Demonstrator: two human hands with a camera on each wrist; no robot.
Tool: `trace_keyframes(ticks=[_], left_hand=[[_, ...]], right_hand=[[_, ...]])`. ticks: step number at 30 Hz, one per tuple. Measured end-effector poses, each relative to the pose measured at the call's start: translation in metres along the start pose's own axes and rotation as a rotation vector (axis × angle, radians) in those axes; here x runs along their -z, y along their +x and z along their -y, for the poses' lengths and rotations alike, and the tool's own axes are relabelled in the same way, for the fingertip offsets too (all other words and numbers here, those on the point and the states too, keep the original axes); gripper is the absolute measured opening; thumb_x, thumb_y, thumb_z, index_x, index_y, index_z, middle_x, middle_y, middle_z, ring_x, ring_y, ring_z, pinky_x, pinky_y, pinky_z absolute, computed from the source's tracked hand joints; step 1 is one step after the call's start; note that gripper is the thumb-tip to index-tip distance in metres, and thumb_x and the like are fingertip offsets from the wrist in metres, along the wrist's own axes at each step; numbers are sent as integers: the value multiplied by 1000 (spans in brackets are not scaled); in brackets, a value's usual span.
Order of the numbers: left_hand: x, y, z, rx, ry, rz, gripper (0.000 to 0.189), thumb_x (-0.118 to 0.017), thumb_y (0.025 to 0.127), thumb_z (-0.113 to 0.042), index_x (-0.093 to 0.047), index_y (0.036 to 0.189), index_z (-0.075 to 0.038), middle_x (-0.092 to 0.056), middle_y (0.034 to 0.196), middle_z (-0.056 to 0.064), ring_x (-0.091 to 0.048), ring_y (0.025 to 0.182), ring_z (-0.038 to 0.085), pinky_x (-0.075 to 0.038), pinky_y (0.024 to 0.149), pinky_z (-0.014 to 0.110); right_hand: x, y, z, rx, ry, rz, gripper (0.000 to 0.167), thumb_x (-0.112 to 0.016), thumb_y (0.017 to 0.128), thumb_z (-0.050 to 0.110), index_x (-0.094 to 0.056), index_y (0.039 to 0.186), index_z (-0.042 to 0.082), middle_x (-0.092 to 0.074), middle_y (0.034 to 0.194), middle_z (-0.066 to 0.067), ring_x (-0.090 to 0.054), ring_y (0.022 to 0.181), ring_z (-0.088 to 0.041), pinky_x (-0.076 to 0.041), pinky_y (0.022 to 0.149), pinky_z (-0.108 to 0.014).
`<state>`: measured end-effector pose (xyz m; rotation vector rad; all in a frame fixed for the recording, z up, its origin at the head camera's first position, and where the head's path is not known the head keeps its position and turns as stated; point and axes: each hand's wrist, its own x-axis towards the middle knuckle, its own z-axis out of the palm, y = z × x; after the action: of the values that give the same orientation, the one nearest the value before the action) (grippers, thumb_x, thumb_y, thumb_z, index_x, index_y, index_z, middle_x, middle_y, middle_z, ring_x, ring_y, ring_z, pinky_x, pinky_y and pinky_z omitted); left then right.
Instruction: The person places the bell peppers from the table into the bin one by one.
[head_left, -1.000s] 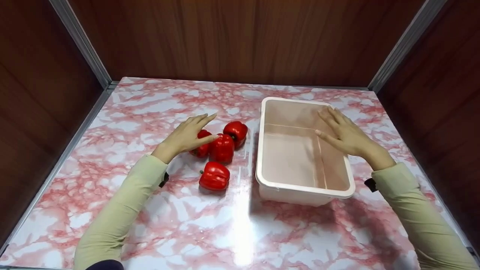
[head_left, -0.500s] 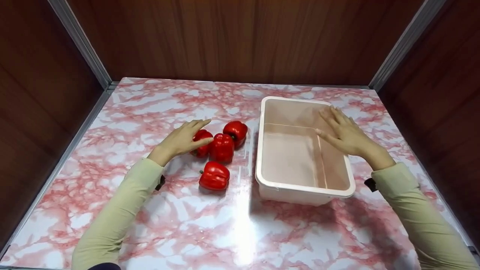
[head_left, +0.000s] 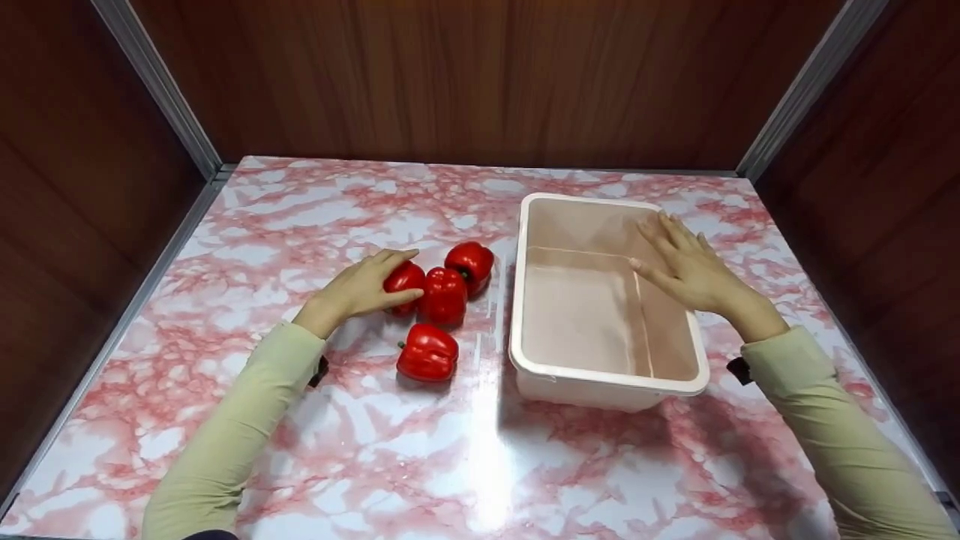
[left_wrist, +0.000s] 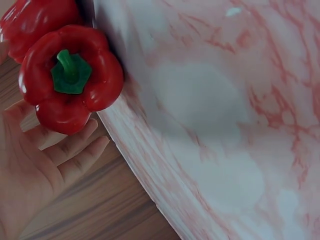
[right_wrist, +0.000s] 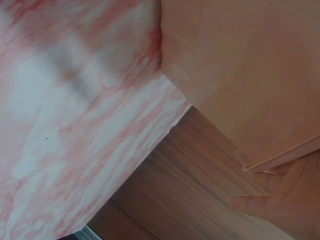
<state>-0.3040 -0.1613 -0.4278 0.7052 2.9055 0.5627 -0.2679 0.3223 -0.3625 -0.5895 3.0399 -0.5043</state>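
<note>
- I see the nearest pepper point(head_left: 428, 354) alone on the marbled table point(head_left: 360, 457).
- Left hand point(head_left: 358, 289): fingers apart around leftmost pepper point(head_left: 403, 278), beside two more peppers point(head_left: 444, 297); contact unclear.
- Right hand point(head_left: 699, 276): fingers spread at right rim of tub point(head_left: 577, 319).
- Wood panel point(head_left: 480, 82) behind.

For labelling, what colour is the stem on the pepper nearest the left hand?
The stem is green; best view: left wrist.
</note>
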Motion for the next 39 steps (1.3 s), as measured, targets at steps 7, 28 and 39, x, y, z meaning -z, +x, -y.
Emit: trace_keyframes(ticks=[7, 28, 39], left_hand=[[-2, -1, 2, -6, -15, 8, 80, -49, 80, -70, -31, 144, -26, -38, 143, 10, -42, 125, 32, -40, 96, 51], [-7, -1, 6, -44, -55, -20, 75, -66, 78, -54, -38, 139, -20, -42, 134, 7, -50, 116, 28, -45, 92, 48], [-6, -2, 6, -82, -50, -54, 75, -69, 76, -51, -42, 137, -16, -45, 132, 10, -53, 112, 30, -47, 89, 48]], right_hand=[[-2, 0, -1, 5, -2, -13, 67, -41, 94, 51, -19, 149, 21, 0, 155, -16, 1, 141, -38, 0, 107, -63], [-4, -1, -3, 0, 48, -27, 67, -41, 94, 50, -17, 149, 21, 2, 156, -13, 3, 141, -37, -1, 109, -60], [-4, -2, -2, -1, 63, -34, 66, -42, 94, 50, -19, 149, 22, 1, 155, -13, 2, 141, -37, -1, 109, -61]])
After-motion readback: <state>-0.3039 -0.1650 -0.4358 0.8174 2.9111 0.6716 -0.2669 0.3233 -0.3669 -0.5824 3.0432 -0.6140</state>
